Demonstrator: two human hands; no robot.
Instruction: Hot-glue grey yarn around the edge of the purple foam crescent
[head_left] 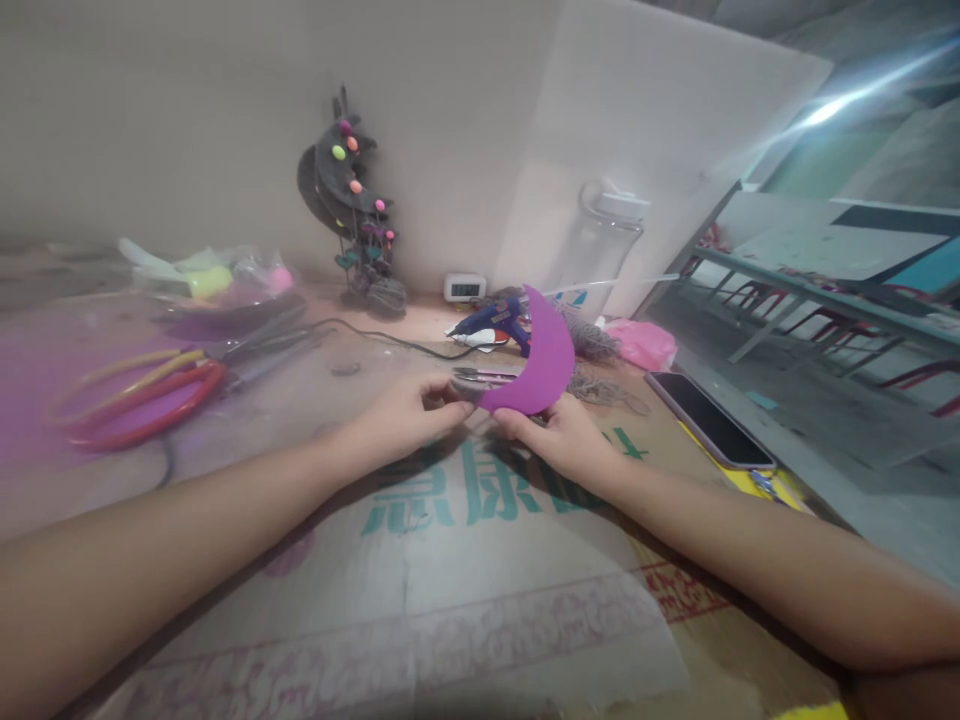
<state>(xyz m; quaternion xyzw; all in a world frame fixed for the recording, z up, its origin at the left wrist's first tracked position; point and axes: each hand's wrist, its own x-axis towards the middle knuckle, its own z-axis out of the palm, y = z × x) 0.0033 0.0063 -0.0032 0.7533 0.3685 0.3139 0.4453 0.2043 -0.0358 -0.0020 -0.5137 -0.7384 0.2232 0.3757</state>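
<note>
A purple crescent-shaped cutout (551,360) is held up between both hands above the cardboard-covered table (450,600). My left hand (424,412) pinches its lower left tip, which has grey yarn (466,392) around it. My right hand (561,432) grips the lower curve, thumb in front and the other fingers mostly hidden behind. Loose grey yarn (607,390) lies just beyond my right hand. Behind the crescent rest a blue glue gun (487,325) and a slim metal tool (484,375), both partly covered.
Large scissors (150,400) with red and yellow handles lie left. A grey crescent decoration (337,165) with colourful balls is against the wall. Also around are a small digital clock (465,288), clear bottle (600,245), pink bag (643,343), phone (711,420) and bagged materials (217,285).
</note>
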